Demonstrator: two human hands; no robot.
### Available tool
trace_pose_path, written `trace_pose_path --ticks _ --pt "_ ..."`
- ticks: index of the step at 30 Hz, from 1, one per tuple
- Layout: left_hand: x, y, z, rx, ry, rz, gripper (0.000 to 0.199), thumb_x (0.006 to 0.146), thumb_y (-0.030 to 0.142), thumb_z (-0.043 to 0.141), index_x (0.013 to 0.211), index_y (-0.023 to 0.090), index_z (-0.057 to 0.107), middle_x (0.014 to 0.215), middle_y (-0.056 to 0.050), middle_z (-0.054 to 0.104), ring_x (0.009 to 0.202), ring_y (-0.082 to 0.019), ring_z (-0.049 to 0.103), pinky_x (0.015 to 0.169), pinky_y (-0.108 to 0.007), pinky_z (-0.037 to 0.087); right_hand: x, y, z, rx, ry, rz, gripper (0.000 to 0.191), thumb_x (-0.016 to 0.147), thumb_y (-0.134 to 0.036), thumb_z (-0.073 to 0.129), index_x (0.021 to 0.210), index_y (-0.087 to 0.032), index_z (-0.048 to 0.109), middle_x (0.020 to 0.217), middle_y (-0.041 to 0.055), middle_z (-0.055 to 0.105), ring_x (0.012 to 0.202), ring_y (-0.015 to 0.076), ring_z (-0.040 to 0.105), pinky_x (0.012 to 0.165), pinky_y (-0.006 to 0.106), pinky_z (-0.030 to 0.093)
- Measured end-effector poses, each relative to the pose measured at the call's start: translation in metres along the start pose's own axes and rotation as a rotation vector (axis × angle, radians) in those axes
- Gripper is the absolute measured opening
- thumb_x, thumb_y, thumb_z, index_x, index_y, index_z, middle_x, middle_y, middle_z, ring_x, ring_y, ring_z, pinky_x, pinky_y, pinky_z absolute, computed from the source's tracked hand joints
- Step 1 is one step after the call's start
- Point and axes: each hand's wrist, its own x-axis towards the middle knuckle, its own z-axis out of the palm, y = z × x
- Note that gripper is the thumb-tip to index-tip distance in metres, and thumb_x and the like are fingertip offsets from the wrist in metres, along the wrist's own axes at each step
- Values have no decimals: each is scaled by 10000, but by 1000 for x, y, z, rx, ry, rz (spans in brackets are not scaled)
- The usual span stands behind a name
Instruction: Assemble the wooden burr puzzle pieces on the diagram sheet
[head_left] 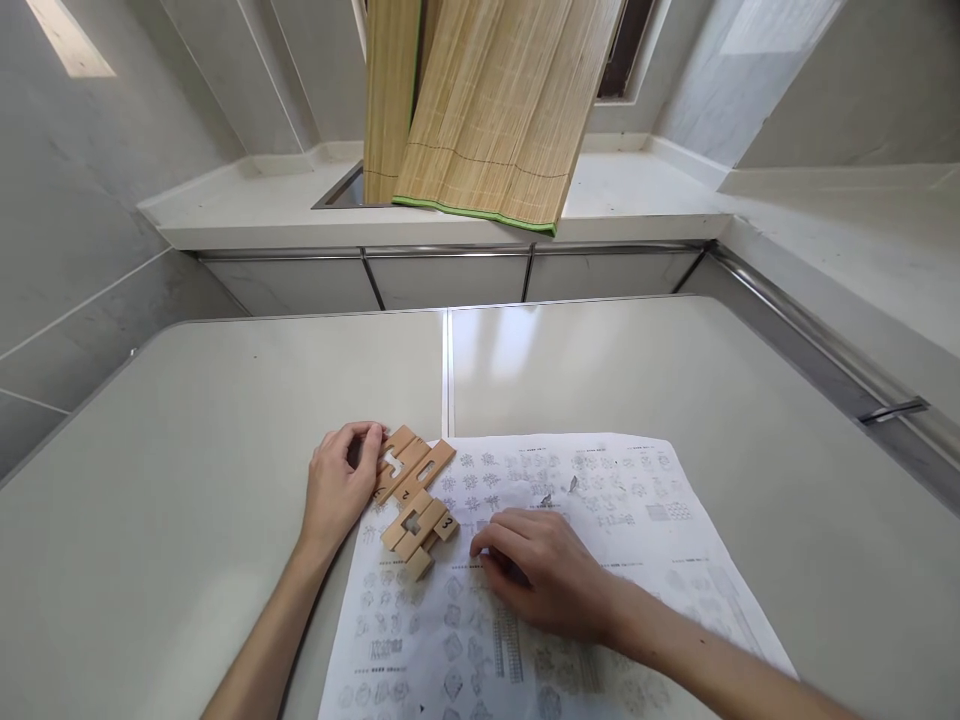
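Observation:
Flat notched wooden pieces point(414, 466), with digits written on them, lie side by side at the upper left corner of a large printed sheet point(630, 590). My left hand point(341, 480) touches their left edge, thumb and forefinger curled together at the wood. Just below them sits a small cluster of interlocked wooden blocks point(420, 532), one marked 3, with a gap in its middle. My right hand point(544, 570) rests on the sheet to the right of that cluster, not touching it, with its fingers bent and slightly apart and nothing in them.
The sheet lies on a pale table point(225, 430) with a seam down its middle. Beyond the far edge runs a white ledge point(255, 215), with a bamboo mat point(495, 120) hanging over it. Tiled walls stand on both sides, and a metal rail point(817, 325) runs at the right.

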Motion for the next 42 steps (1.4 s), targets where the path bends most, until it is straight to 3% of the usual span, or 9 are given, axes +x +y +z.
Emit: trace_pose_path --ticks 10,17,27,37,42 --pt "0 -2 0 35 -1 32 351 1000 528 499 970 267 731 1044 -53 785 1004 -272 679 975 -417 502 1 -4 -25 251 -152 -22 171 882 -106 588 950 -234 678 777 5 707 723 166 640 716 292 512" --pt "0 -3 1 34 -6 43 344 1000 525 498 983 267 724 1036 -54 791 1018 -282 676 994 -436 488 -3 0 -20 300 -111 37 146 893 -120 609 949 -227 693 751 -4 687 675 147 627 689 274 513" --pt "-4 -5 -2 -35 16 69 356 1052 432 406 991 248 704 1110 -60 766 1096 -264 656 983 -408 493 -3 -3 -14 193 -66 8 171 918 -92 581 966 -222 683 757 5 706 656 151 636 649 259 502" --pt "-19 13 -26 231 -56 195 329 925 576 613 935 272 738 1180 -93 712 1194 -362 549 980 -501 485 -4 -3 -10 172 -52 3 175 892 -73 606 955 -222 674 742 -8 685 650 144 617 655 248 480" --pt "-25 19 -26 326 -58 218 376 814 613 734 935 259 762 1213 -123 704 1218 -412 534 991 -564 481 -5 -2 -10 179 -54 6 173 897 -81 592 955 -224 672 750 -5 687 661 148 612 660 253 468"
